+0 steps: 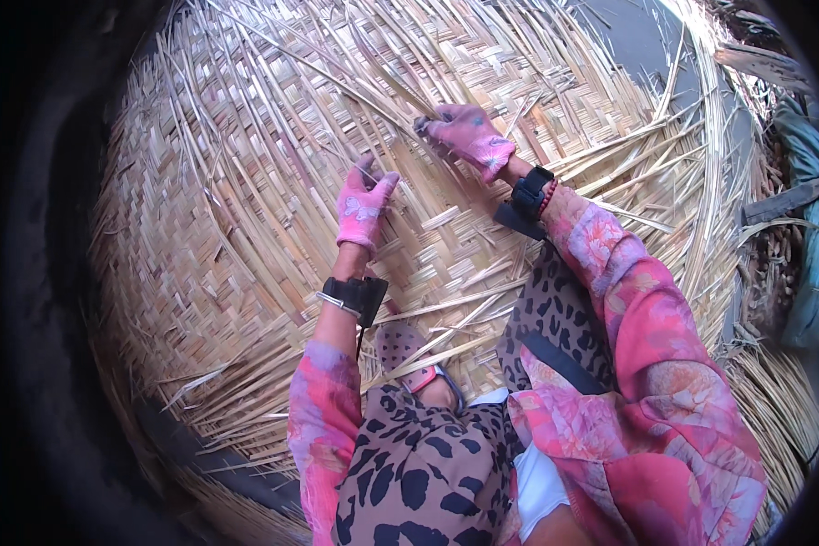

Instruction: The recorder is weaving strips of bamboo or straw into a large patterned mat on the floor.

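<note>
A large mat (182, 237) woven from flat, pale bamboo-like strips spreads under both my hands. My left hand (364, 207), in a pink glove with a butterfly print, is closed near the mat's middle, a thin strip running between thumb and forefinger. Farther off and to the right, my right hand (469, 141), in a pink glove with stained fingers, is bent round a strip (400, 121) that slants up to the left. Its fingertips are partly hidden. Long unwoven strips (273, 68) fan out beyond both hands.
Loose strip ends (646, 164) cross at the mat's right side, and others (237, 409) stick out at the near left. My sandalled foot (428, 378) is on the mat. Blue sheeting (814, 264) and rough wood (764, 64) lie at the far right.
</note>
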